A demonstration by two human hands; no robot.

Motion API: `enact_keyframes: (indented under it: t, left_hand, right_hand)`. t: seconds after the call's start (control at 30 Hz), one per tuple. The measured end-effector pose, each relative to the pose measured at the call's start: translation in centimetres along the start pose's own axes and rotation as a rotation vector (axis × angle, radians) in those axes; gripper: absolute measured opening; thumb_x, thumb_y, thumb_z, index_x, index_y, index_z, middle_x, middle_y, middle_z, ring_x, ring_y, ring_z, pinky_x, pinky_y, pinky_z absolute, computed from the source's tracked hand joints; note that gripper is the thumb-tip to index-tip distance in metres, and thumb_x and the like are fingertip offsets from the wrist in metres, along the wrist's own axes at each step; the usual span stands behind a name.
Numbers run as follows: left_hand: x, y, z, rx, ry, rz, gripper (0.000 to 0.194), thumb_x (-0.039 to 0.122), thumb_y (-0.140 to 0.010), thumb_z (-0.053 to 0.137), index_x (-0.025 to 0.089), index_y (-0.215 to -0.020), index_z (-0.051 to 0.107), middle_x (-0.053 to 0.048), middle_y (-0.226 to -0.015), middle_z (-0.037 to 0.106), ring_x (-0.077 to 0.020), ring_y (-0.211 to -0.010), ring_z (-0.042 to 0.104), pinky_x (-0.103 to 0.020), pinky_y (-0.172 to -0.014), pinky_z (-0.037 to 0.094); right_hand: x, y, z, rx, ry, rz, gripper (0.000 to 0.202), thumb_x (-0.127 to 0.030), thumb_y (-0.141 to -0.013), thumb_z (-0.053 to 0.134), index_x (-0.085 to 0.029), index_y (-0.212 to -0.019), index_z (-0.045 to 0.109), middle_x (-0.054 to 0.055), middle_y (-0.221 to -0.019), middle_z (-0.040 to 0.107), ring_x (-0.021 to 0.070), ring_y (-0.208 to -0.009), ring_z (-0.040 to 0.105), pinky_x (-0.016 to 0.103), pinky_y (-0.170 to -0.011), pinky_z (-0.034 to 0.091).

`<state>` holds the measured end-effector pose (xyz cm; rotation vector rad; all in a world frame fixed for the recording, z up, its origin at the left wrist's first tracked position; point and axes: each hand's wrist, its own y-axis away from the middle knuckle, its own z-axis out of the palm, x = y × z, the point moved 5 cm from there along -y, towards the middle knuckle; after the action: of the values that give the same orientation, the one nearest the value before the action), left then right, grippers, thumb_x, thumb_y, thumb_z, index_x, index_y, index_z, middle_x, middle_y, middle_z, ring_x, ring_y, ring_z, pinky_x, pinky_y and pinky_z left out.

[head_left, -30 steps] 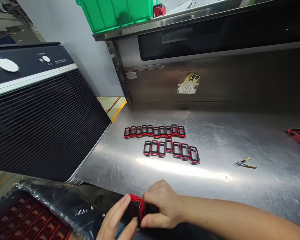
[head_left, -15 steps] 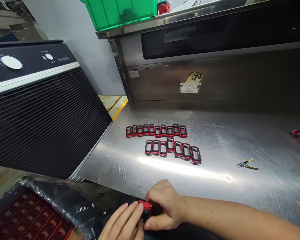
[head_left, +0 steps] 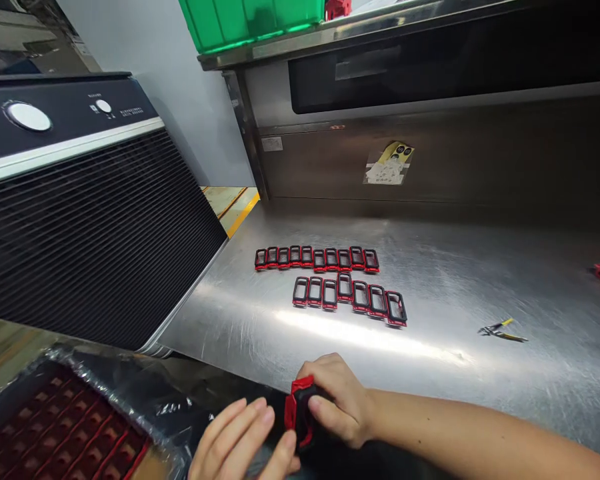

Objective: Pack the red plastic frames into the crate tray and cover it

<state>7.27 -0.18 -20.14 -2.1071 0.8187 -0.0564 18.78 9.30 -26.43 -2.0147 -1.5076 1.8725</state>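
Red-and-black part (head_left: 300, 405) standing in the right hand (head_left: 343, 402), thumb pressing its black side, fingers curling behind, left hand (head_left: 240, 441) hovering loosely spread beside its red edge, contact there staying unclear

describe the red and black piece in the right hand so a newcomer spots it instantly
Find the broad metal table, then go to its near edge. There, the right hand grips a red and black piece. Unlike the red and black frames lying in two rows farther back, this one is held in the fingers.
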Motion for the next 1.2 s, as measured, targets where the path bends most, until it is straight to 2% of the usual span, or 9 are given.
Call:
enact_keyframes:
  t: [0.17, 0.4, 0.67, 0.83, 0.93, 1.0, 1.07, 1.13, 1.2]
  left_hand:
    - [-1.0, -0.9, 0.4, 0.029, -0.009, -0.128, 0.028, 0.040, -0.089, 0.058, 0.012, -0.089, 0.062, -0.009, -0.098, 0.059, -0.0185, -0.093, 0.064, -0.031, -0.076, 0.059]
    - [-0.8, -1.4, 0.5, 0.033, 0.065, -0.168, 0.030, 0.038, -0.090, 0.057, 0.008, -0.092, 0.063, -0.012, -0.103, 0.060, -0.0207, -0.099, 0.063, -0.031, -0.079, 0.057]
    - [-1.2, 0.3, 0.9, -0.059, 0.144, -0.190, 0.028, 0.028, -0.085, 0.066, 0.009, -0.105, 0.064, -0.014, -0.110, 0.061, -0.0246, -0.106, 0.060, -0.034, -0.086, 0.056]
    - [-0.6, 0.4, 1.7, -0.014, 0.138, -0.328, 0.040, 0.039, -0.085, 0.065, 0.009, -0.112, 0.064, -0.013, -0.102, 0.068, -0.0255, -0.102, 0.062, -0.036, -0.086, 0.053]
    - [-0.6, 0.0, 2.6, -0.042, 0.221, -0.487, 0.029, 0.033, -0.088, 0.062, 0.014, -0.109, 0.064, -0.008, -0.089, 0.072, -0.0207, -0.087, 0.064, -0.032, -0.080, 0.052]
    - [-0.7, -0.3, 3.3, -0.092, 0.343, -0.570, 0.012, 0.026, -0.090, 0.059, 0.018, -0.098, 0.065, -0.003, -0.080, 0.071, -0.0162, -0.074, 0.063, -0.027, -0.070, 0.052]
    - [-1.0, -0.5, 3.6, -0.122, 0.431, -0.630, 0.008, 0.021, -0.091, 0.056, 0.021, -0.087, 0.063, 0.001, -0.072, 0.067, -0.0132, -0.065, 0.062, -0.023, -0.062, 0.050]
    - [-1.4, -0.6, 3.7, -0.142, 0.448, -0.649, 0.012, 0.020, -0.092, 0.053, 0.022, -0.083, 0.061, 0.002, -0.070, 0.066, -0.0119, -0.063, 0.062, -0.022, -0.060, 0.049]
    - [-1.5, -0.4, 3.6, -0.157, 0.405, -0.612, 0.007, 0.024, -0.091, 0.056, 0.021, -0.090, 0.062, 0.001, -0.073, 0.068, -0.0129, -0.066, 0.064, -0.022, -0.062, 0.051]
  right_hand:
    - [0.3, -0.4, -0.4, -0.044, -0.196, 0.174, 0.044, -0.056, -0.095, 0.025, -0.023, -0.068, 0.037, -0.005, -0.053, 0.036, 0.0108, -0.045, 0.034, 0.025, -0.045, 0.029]
    - [0.9, -0.5, -0.4, -0.060, -0.233, 0.265, 0.042, -0.051, -0.094, 0.028, -0.022, -0.066, 0.037, -0.005, -0.052, 0.041, 0.0101, -0.047, 0.037, 0.024, -0.045, 0.032]
    - [1.0, -0.4, -0.3, 0.003, -0.172, 0.250, 0.043, -0.049, -0.098, 0.026, -0.023, -0.064, 0.032, -0.007, -0.049, 0.034, 0.0094, -0.043, 0.032, 0.022, -0.041, 0.030]
    - [0.8, -0.2, -0.2, 0.062, -0.034, 0.177, 0.044, -0.053, -0.098, 0.022, -0.023, -0.066, 0.029, -0.006, -0.053, 0.031, 0.0103, -0.045, 0.029, 0.025, -0.044, 0.027]
    - [0.8, -0.1, -0.1, 0.066, 0.042, 0.155, 0.040, -0.048, -0.098, 0.025, -0.023, -0.066, 0.028, -0.006, -0.054, 0.030, 0.0104, -0.045, 0.028, 0.025, -0.045, 0.026]
    - [0.9, 0.0, -0.1, 0.069, 0.078, 0.166, 0.037, -0.042, -0.097, 0.027, -0.023, -0.065, 0.029, -0.006, -0.053, 0.031, 0.0101, -0.045, 0.029, 0.025, -0.045, 0.026]
    - [1.0, 0.1, -0.1, 0.068, 0.106, 0.183, 0.035, -0.037, -0.096, 0.029, -0.023, -0.064, 0.030, -0.006, -0.052, 0.032, 0.0098, -0.044, 0.030, 0.024, -0.045, 0.026]
    - [1.1, 0.1, -0.2, 0.065, 0.129, 0.202, 0.033, -0.033, -0.094, 0.032, -0.023, -0.063, 0.031, -0.006, -0.051, 0.033, 0.0095, -0.044, 0.030, 0.023, -0.045, 0.026]
    - [1.1, 0.1, -0.2, 0.065, 0.146, 0.225, 0.031, -0.030, -0.093, 0.033, -0.022, -0.063, 0.032, -0.006, -0.051, 0.034, 0.0095, -0.044, 0.032, 0.023, -0.045, 0.027]
